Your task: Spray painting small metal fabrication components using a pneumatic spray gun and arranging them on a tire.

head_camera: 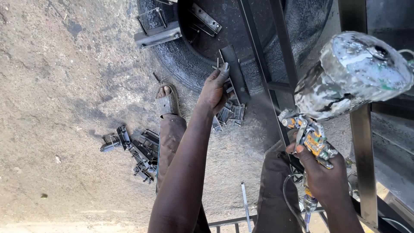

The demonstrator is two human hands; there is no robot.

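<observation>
Spray gun (pixel 311 139), paint-spattered, sits at the near right, gripped around its handle by the right hand (pixel 321 172), one finger resting at the trigger. Its speckled cup (pixel 351 75) rises above the gun body, and a hose (pixel 290 203) trails from the base of the handle. The left hand (pixel 214 89) reaches to the far centre and pinches a small dark metal bracket (pixel 235 77), held against the edge of a large tyre (pixel 189 64). More brackets (pixel 230 114) lie just below that hand, and another heap of metal pieces (pixel 136 151) lies on the concrete floor (pixel 56 95) at the left. A sandalled foot (pixel 167 100) stands beside the tyre. Dark steel frame bars (pixel 362 142) run upright along the right side.
</observation>
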